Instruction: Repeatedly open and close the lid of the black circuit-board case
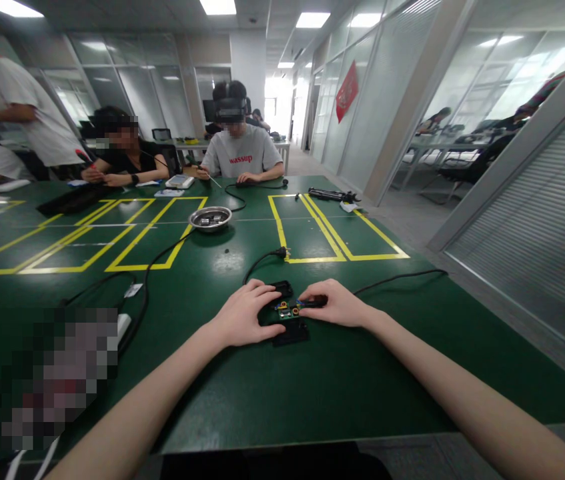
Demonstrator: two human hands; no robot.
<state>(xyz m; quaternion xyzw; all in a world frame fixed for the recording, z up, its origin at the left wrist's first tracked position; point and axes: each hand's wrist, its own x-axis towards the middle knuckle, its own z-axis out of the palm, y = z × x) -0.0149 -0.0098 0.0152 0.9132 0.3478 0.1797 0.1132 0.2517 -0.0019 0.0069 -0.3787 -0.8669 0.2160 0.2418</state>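
Observation:
A small green circuit board [289, 311] with copper-coloured coils lies on the table in front of me. Black plastic case parts sit around it: one case half [282, 288] on the far side, another case half [292, 332] on the near side. My left hand [245, 313] spans them from the left, fingers at the far half and thumb on the near one. From the right, my right hand [335, 303] pinches the black cord end [318, 301] at the board's edge, where thin coloured wires show. Its fingertips are partly hidden.
A black plug [281, 253] lies just beyond my hands. Farther off are a metal bowl [210, 219] with metal parts and yellow tape rectangles [312, 259]. A blurred power strip [62, 373] with cables is at left. A person [239, 150] sits across the green table [362, 393]; others are at left.

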